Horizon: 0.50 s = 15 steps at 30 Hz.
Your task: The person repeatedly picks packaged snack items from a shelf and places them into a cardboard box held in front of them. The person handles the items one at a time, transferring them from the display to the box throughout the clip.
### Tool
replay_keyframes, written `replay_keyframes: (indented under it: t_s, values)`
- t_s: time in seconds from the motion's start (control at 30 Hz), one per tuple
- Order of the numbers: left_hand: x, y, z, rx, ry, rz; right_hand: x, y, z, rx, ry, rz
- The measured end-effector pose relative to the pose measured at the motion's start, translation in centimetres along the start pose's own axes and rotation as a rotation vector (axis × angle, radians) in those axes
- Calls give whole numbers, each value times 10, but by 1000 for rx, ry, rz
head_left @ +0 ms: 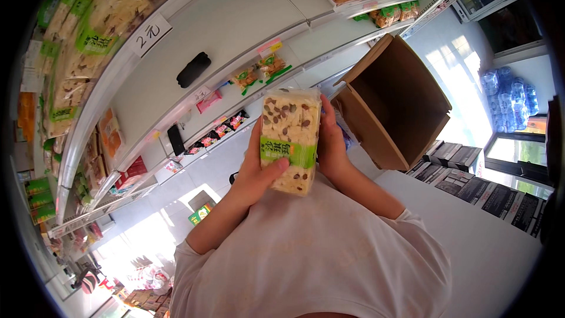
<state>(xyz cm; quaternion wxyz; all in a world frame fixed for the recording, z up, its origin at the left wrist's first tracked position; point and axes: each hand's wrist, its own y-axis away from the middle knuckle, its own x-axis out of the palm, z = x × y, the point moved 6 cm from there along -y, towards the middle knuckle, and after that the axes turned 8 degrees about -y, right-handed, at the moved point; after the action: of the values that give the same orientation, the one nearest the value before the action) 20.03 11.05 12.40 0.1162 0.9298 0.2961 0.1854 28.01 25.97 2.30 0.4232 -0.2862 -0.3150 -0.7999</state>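
You have the pale yellow, brick-shaped pastry block in clear plastic film with a green label band [299, 122] upright between your hands, in front of your white shirt [318, 247]. Your left hand [254, 178] is closed around its left side, the thumb laid across the lower front. Your right hand [332, 150] grips the opposite long edge, fingers running up along it; its thumb is hard to make out.

The block will probably feel moderately light, and firm enough to keep its shape but soft enough to dent or crumble if pinched. The smooth film may slip, so flat, even pressure on both long sides should suit it better than fingertips on the seeded face. A palm low on the block would spare its corners.

Just beyond your right hand, up and to the right, the brown cardboard box [366, 122] stands open and tilted, showing bare inner walls; its deepest part is too dark to read.

Farther off, above and left of your left hand, a soft-looking black elongated object [193, 69] lies on the white shelf [238, 20]. Beyond your left hand at the far upper left, large clear packs of similar seeded pastry [109, 15] fill a shelf. Well past your right hand, the film-wrapped bundle of clear blue bottles [509, 101] stands stacked.
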Motion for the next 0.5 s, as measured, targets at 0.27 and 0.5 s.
replay_keyframes:
  t_s: [0.27,0.5]
  values:
    - [16,11,-24,114,-471,115,5,-10,-7,166,-563,16]
    - [8,33,-43,47,-654,332,49,24,34,66,-225,62]
